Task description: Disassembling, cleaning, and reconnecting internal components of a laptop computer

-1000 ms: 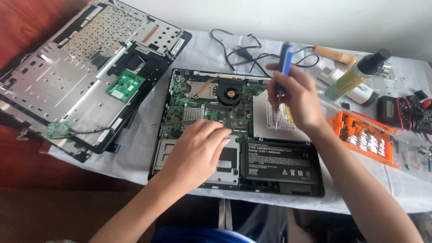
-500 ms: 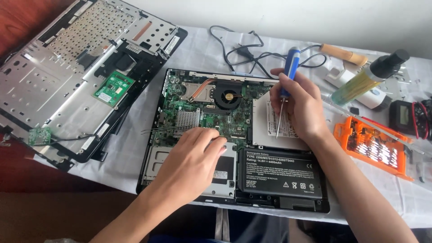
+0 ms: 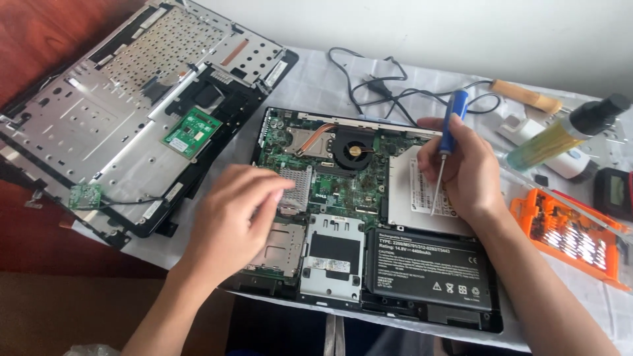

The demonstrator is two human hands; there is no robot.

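a desk (image 3: 316, 86) covered in a pale cloth is standing against a white wall, with dark red wood showing at its left edge. an opened laptop base (image 3: 369, 211) is lying at the middle of the near edge, its green circuit board, round fan (image 3: 355, 149) and black battery (image 3: 432, 267) exposed. a removed keyboard panel (image 3: 132, 112) is resting face down at the far left corner, partly hanging over the edge. black cables (image 3: 376, 86) are trailing along the far edge, and an orange bit case (image 3: 570, 237) is sitting at the right edge beside a yellow-green bottle (image 3: 560, 135).

the person's left hand (image 3: 234, 221) is resting on the board's left part, fingers (image 3: 273, 188) loosely curled, holding nothing visible. the right hand (image 3: 465, 168) is gripping a blue-handled screwdriver (image 3: 448, 142) upright, fingers closed round the handle, tip pointing down at the silver drive (image 3: 412, 194).
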